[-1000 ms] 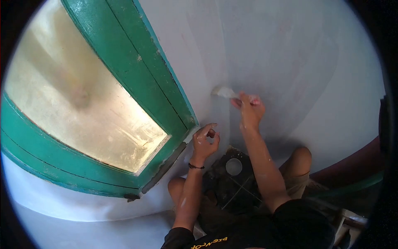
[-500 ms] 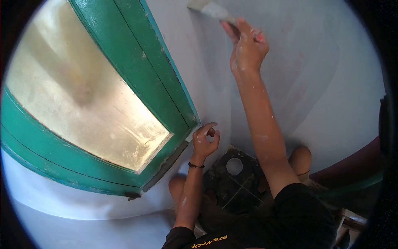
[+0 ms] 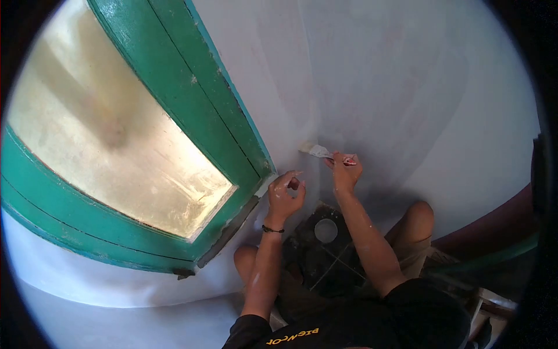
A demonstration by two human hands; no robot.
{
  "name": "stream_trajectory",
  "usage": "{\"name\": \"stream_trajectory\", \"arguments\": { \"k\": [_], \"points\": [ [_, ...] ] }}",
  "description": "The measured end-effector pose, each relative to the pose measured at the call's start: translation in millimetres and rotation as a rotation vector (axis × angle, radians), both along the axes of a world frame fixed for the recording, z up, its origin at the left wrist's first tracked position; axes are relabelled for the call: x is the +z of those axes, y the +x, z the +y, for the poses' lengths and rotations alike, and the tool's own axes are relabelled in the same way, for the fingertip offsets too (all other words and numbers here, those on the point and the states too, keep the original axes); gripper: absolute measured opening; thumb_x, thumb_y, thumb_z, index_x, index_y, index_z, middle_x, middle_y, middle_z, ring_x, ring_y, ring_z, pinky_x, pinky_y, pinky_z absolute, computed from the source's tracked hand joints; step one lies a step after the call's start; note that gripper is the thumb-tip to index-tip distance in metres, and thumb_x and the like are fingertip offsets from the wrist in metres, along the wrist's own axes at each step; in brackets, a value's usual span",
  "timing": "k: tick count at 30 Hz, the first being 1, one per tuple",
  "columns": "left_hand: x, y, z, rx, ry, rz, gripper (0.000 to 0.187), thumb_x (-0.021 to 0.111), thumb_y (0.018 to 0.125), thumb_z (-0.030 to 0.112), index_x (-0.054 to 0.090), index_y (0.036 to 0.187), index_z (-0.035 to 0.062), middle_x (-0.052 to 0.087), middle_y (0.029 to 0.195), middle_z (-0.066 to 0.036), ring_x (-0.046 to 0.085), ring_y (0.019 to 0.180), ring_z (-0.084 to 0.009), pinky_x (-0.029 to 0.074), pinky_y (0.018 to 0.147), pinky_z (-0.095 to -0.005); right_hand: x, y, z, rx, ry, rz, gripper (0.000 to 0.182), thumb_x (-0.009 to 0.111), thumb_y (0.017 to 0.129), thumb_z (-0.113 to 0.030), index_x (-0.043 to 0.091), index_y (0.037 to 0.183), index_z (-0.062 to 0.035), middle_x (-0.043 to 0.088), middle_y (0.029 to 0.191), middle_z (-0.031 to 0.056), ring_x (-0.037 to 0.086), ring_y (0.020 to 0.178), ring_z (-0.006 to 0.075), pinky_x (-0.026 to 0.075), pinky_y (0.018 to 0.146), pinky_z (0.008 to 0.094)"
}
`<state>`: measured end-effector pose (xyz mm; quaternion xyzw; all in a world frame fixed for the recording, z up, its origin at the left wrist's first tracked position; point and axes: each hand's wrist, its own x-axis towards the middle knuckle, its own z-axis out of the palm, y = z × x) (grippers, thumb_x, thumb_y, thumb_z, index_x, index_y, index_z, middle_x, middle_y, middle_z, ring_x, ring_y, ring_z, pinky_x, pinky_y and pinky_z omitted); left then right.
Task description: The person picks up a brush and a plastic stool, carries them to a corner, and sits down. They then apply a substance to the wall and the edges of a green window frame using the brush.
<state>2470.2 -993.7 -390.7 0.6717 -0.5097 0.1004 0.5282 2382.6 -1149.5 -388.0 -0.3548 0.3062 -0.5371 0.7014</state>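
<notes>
A paintbrush [image 3: 318, 150] with pale bristles and a red handle end is in my right hand [image 3: 349, 170], fingers wrapped round it. Its bristles point left, at the whitish wall [image 3: 383, 75] near the vertical corner line. My left hand [image 3: 285, 193] is raised beside the lower corner of the green frame [image 3: 232, 139], fingers curled and the thumb bent towards them with a gap between; nothing shows in it. White paint spots mark both hands. Between my knees, a round white container [image 3: 326, 231] stands on the dark tiled floor [image 3: 334, 267].
The green frame surrounds a bright, frosted pane [image 3: 128, 128] at the left. A rough dark strip [image 3: 229, 232] runs along its lower edge. At the right are a dark red band [image 3: 494, 218], a green bar [image 3: 488, 259] and a wooden object [image 3: 494, 305].
My right hand has come down with the paintbrush from high on the wall to just above and right of my left hand. My left hand has hardly moved.
</notes>
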Motion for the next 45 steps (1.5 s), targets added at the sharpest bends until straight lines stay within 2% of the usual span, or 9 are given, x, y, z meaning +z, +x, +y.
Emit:
{"name": "stream_trajectory", "arguments": {
  "k": [5, 14, 18, 27, 32, 34, 38, 42, 45],
  "points": [
    [-6.0, -2.1, -1.8, -0.015, 0.021, 0.007, 0.024, 0.074, 0.085, 0.006, 0.072, 0.109, 0.0054, 0.068, 0.071, -0.008, 0.068, 0.065, -0.0189, 0.053, 0.063, -0.0321, 91.0, 24.6, -1.6, 0.011, -0.258, -0.178, 0.031, 0.07, 0.092, 0.003, 0.044, 0.077, -0.0044, 0.056, 0.078, 0.0037, 0.064, 0.071, 0.0132, 0.068, 0.075, 0.0416],
    [-4.5, -2.6, -1.4, -0.008, 0.0, 0.011, 0.022, 0.073, 0.084, 0.006, 0.072, 0.107, 0.0052, 0.068, 0.069, -0.007, 0.069, 0.064, -0.0188, 0.054, 0.064, -0.0317, 315.8, 32.6, 10.0, -0.033, -0.591, -0.662, 0.032, 0.07, 0.093, 0.002, 0.043, 0.078, -0.0044, 0.056, 0.08, 0.0052, 0.062, 0.075, 0.0124, 0.069, 0.079, 0.0413],
    [-4.1, 0.1, 1.4, -0.001, 0.011, -0.003, 0.025, 0.074, 0.084, 0.005, 0.072, 0.108, 0.0056, 0.068, 0.069, -0.007, 0.068, 0.064, -0.0186, 0.054, 0.064, -0.0322, 294.2, 48.0, -0.9, -0.038, -0.556, -0.684, 0.027, 0.071, 0.095, 0.0, 0.048, 0.083, -0.003, 0.06, 0.085, 0.0082, 0.068, 0.083, 0.019, 0.068, 0.084, 0.0461],
    [-0.2, 3.4, 6.3, 0.008, -0.018, 0.029, 0.029, 0.076, 0.084, 0.008, 0.071, 0.112, 0.0066, 0.067, 0.069, -0.005, 0.065, 0.063, -0.0184, 0.053, 0.063, -0.0318, 54.7, 36.0, 7.7, -0.046, -0.33, -0.28, 0.027, 0.07, 0.097, -0.001, 0.047, 0.083, -0.0016, 0.064, 0.09, 0.0118, 0.069, 0.084, 0.0197, 0.069, 0.079, 0.0426],
    [-0.5, 1.2, 4.3, -0.016, -0.017, 0.021, 0.035, 0.078, 0.082, 0.011, 0.07, 0.115, 0.006, 0.067, 0.072, -0.006, 0.065, 0.064, -0.0187, 0.053, 0.063, -0.0316, 2.3, 5.3, 6.6, -0.023, -0.243, -0.032, 0.03, 0.069, 0.095, 0.003, 0.044, 0.081, -0.0048, 0.061, 0.087, 0.0083, 0.068, 0.08, 0.0186, 0.068, 0.082, 0.0437],
    [0.6, 2.3, 2.7, -0.041, -0.013, 0.017, 0.035, 0.079, 0.082, 0.012, 0.07, 0.115, 0.0057, 0.067, 0.072, -0.006, 0.065, 0.065, -0.0178, 0.053, 0.064, -0.0314, 22.3, 3.7, -5.7, -0.031, -0.309, 0.001, 0.031, 0.069, 0.094, 0.005, 0.043, 0.081, -0.0061, 0.06, 0.085, 0.0067, 0.066, 0.079, 0.0171, 0.068, 0.082, 0.0438],
    [2.0, 0.4, 3.2, -0.067, 0.005, -0.005, 0.037, 0.08, 0.081, 0.014, 0.07, 0.116, 0.0049, 0.068, 0.073, -0.006, 0.066, 0.066, -0.018, 0.054, 0.065, -0.0315, 149.4, 19.2, 6.3, 0.056, -0.478, -0.21, 0.037, 0.071, 0.091, 0.005, 0.04, 0.077, -0.0073, 0.057, 0.082, 0.0048, 0.063, 0.076, 0.0132, 0.068, 0.075, 0.0402],
    [1.4, 0.0, 3.2, -0.057, 0.032, 0.006, 0.039, 0.08, 0.081, 0.016, 0.071, 0.116, 0.0049, 0.067, 0.073, -0.006, 0.066, 0.066, -0.0183, 0.054, 0.066, -0.0313, 252.9, 26.6, 2.5, 0.106, -0.609, -0.426, 0.036, 0.073, 0.093, 0.002, 0.041, 0.079, -0.0083, 0.06, 0.085, 0.006, 0.068, 0.083, 0.0196, 0.068, 0.083, 0.0477],
    [0.6, 1.5, 1.6, -0.059, 0.026, -0.002, 0.04, 0.08, 0.081, 0.017, 0.07, 0.117, 0.0054, 0.067, 0.074, -0.007, 0.066, 0.067, -0.0182, 0.054, 0.067, -0.0312, 307.5, 23.1, 6.0, 0.036, -0.723, -0.628, 0.027, 0.074, 0.093, 0.001, 0.05, 0.082, -0.0028, 0.066, 0.089, 0.0107, 0.07, 0.083, 0.0205, 0.067, 0.084, 0.0422]
  ]
}}
